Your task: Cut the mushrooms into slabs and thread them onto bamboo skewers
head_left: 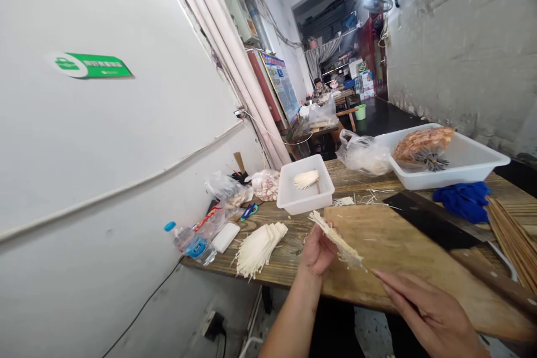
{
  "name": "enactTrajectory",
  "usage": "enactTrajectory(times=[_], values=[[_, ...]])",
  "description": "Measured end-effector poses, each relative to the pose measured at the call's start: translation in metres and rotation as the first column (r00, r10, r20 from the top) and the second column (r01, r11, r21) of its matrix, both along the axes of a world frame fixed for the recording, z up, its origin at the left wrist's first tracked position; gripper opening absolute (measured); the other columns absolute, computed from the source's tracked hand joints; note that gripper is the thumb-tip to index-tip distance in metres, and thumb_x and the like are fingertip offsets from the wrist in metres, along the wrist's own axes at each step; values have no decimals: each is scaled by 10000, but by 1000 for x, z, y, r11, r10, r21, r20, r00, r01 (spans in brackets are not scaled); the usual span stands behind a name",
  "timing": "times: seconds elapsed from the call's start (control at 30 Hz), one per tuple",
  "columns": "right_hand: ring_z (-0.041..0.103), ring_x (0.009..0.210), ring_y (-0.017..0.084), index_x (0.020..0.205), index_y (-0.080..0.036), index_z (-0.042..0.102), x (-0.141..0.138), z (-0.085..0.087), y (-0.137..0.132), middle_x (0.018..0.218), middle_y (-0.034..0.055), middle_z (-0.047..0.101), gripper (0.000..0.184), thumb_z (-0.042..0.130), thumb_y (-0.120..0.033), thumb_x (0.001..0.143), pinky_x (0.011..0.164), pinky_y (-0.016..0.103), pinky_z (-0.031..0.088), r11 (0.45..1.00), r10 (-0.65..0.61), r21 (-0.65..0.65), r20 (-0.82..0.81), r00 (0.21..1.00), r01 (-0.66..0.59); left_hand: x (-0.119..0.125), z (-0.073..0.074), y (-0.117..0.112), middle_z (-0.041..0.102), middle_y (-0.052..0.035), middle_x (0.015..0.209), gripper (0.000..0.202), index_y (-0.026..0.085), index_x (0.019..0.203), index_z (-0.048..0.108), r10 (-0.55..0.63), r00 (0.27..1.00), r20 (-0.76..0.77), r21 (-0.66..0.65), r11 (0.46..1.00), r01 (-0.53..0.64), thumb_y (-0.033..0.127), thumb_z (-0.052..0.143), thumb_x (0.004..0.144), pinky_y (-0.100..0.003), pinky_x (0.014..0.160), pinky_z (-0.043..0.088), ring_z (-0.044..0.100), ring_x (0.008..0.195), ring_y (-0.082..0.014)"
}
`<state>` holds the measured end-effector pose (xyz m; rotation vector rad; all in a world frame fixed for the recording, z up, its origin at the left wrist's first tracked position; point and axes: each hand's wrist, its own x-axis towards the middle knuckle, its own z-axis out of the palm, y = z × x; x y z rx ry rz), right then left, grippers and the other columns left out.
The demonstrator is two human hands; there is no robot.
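Observation:
My left hand (319, 250) grips a bunch of enoki mushrooms (339, 241) over the near left part of the wooden cutting board (390, 235). A thin skewer comes out of the bunch's lower right end, and my right hand (428, 305) pinches it between thumb and fingers. How far the skewer runs inside the bunch is hidden. Left of my left hand, flat fans of enoki (260, 246) lie overlapping on the table. Beyond the board, a white plastic bin (289, 201) holds one enoki fan on a stick.
A cleaver (432, 218) lies across the board's right side, near a blue cloth (461, 201) and a bundle of skewers (512, 240). Behind them is a white tray (453, 176) with bagged brown food. A water bottle (195, 246) and scissors (249, 212) are left. Another person (319, 88) sits far back.

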<state>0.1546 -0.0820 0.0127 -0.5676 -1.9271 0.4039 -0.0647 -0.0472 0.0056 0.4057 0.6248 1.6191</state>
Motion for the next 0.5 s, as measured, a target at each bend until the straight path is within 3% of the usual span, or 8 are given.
enactTrajectory(times=[0.13,0.23,0.33,0.4,0.5], values=[[696,827,133,1158,-296,626,1,0,2,968,-20,723,278,499,-216,924,690,186,581,999,-43,29,3,999,43,0,1,0,668,4,830,182,192,837,647,15,1000,-21,5,1000,-15,315,755,757,-275,807,516,633,760,-123],[697,851,142,1109,-236,647,1,-11,10,987,3,724,238,502,-242,921,742,210,578,988,-157,8,16,987,157,-2,-2,1,711,-48,946,333,161,936,671,16,992,-122,-54,998,-23,384,784,717,-318,893,510,665,896,-181],[705,786,144,1089,-174,664,-2,-33,23,960,31,734,317,400,-288,955,677,217,571,958,-282,-8,152,947,286,-8,-10,6,731,-94,941,409,111,959,681,7,964,-265,-148,988,-48,369,817,673,-339,889,523,684,908,-223],[698,659,160,1053,-163,689,-3,-47,32,842,35,742,389,338,-301,955,571,247,553,933,-343,-13,273,899,360,-11,-17,13,737,-91,862,370,102,904,681,-2,950,-311,-201,978,-63,328,831,653,-336,865,536,696,848,-218],[677,581,196,1000,-175,712,-4,-60,41,719,42,727,389,346,-279,918,504,282,509,893,-395,-37,410,822,448,-12,-26,28,730,-87,778,342,101,848,667,-39,919,-392,-259,963,-69,335,826,656,-338,817,554,702,766,-210]])
